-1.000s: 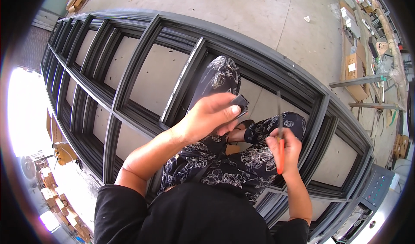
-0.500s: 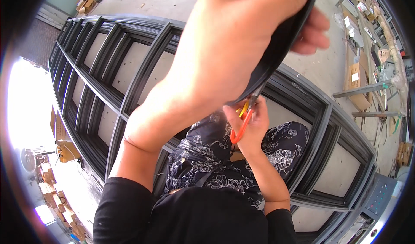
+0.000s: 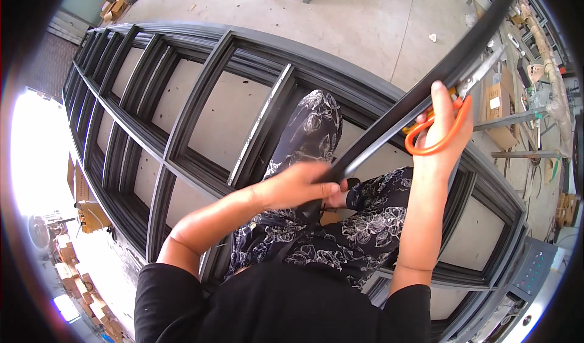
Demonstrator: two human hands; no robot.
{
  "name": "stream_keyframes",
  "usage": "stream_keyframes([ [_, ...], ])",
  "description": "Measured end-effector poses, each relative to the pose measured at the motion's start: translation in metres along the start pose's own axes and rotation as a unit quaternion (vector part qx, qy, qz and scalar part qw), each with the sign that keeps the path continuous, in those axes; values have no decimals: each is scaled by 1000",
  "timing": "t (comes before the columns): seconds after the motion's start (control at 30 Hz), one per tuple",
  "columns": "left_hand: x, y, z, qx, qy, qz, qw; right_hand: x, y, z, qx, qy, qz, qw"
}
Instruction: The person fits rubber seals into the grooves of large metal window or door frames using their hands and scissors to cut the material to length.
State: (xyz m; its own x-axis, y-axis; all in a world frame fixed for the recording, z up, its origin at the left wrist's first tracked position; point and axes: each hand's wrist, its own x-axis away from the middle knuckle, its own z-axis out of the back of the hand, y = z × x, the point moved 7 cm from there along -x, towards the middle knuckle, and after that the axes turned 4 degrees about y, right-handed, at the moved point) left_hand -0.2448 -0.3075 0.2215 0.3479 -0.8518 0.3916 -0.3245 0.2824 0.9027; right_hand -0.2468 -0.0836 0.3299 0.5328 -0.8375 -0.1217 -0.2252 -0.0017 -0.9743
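A: What's changed over the dark window frame [image 3: 201,93]?
B: The black rubber strip [image 3: 420,97] now stretches taut. The left hand [image 3: 301,185] grips its lower end; the right hand [image 3: 447,124], raised, holds orange-handled scissors [image 3: 441,121] against it.

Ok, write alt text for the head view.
A seated person's left hand grips a long black strip while the right hand holds orange-handled scissors against it. Below lies a dark grid frame on concrete floor.

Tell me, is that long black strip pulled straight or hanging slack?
Straight: the black strip runs taut from the left hand up past the right hand, which holds orange-handled scissors.
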Motion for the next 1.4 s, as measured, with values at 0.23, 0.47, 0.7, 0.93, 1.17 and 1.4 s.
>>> stream_keyframes([
  [0.23,-5,8,-14,391,0,-58,918,5,36,-16,93,-126,-92,983],
  [0.47,-25,6,33,587,142,-92,792,152,68,57,17,-319,-337,886],
  [0.7,-34,7,30,601,153,-109,777,218,82,100,148,-357,-338,858],
  [0.93,-33,3,27,594,173,-108,778,209,86,84,151,-368,-324,858],
  [1.17,-25,9,32,566,194,-121,792,209,85,85,139,-375,-338,852],
  [1.4,-28,0,32,575,200,-118,785,210,90,85,144,-364,-354,850],
])
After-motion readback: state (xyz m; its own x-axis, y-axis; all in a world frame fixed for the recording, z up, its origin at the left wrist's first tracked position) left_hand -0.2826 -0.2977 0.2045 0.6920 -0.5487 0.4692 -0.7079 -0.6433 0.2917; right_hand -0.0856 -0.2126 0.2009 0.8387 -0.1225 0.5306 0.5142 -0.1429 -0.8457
